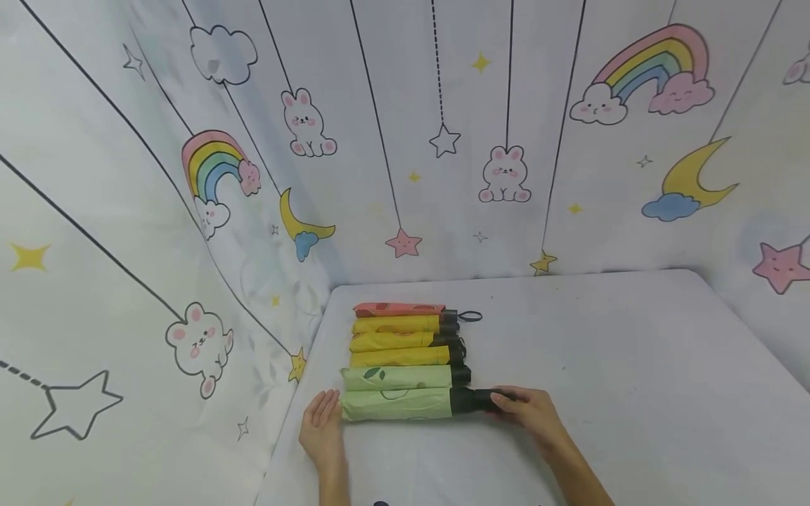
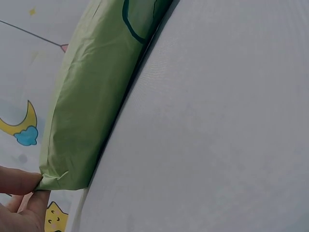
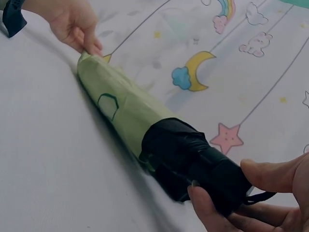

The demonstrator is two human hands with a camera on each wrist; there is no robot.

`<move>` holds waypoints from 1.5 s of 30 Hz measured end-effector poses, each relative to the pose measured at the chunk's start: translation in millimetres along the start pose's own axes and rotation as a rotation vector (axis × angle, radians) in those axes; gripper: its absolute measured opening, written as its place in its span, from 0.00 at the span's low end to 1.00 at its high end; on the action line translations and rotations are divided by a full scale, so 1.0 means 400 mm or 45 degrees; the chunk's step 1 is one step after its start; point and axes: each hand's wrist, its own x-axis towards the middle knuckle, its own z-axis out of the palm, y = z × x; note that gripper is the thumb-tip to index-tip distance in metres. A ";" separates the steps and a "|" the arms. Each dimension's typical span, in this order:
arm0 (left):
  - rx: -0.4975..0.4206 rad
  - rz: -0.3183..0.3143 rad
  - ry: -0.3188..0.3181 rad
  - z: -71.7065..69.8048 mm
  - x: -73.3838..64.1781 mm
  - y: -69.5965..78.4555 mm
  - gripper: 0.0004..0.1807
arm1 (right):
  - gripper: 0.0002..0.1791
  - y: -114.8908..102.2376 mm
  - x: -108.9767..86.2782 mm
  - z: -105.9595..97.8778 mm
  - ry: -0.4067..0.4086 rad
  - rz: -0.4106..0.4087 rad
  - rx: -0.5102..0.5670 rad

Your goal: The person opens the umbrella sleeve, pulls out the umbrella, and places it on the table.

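Observation:
A folded umbrella in a light green sleeve (image 1: 395, 405) lies crosswise at the near end of a row of folded umbrellas. At its left end my left hand (image 1: 321, 425) pinches the sleeve's corner between thumb and fingers, as the left wrist view shows. My right hand (image 1: 528, 414) holds the black handle (image 3: 217, 176) at the other end, thumb on one side and fingers on the other. A dark wrist strap (image 3: 260, 197) hangs by the right fingers. Right behind lies a second light green umbrella (image 1: 399, 378), parallel to the first.
Farther back in the row lie three yellow umbrellas (image 1: 399, 324) and a red one (image 1: 395, 309) with a black loop, handles all to the right. The white table (image 1: 601, 351) meets a patterned cloth wall (image 1: 443, 197) at the back and left.

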 end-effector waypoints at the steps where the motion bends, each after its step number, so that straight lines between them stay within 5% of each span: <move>1: 0.001 0.003 -0.002 -0.001 -0.001 0.001 0.26 | 0.23 -0.001 -0.001 -0.002 -0.011 -0.008 0.005; 15: -0.001 0.017 -0.028 -0.004 -0.002 -0.003 0.27 | 0.28 -0.012 -0.012 -0.051 -0.089 -0.074 -0.018; 45: -0.053 0.018 -0.047 -0.008 0.002 -0.020 0.27 | 0.32 -0.040 -0.048 -0.112 -0.020 -0.037 0.002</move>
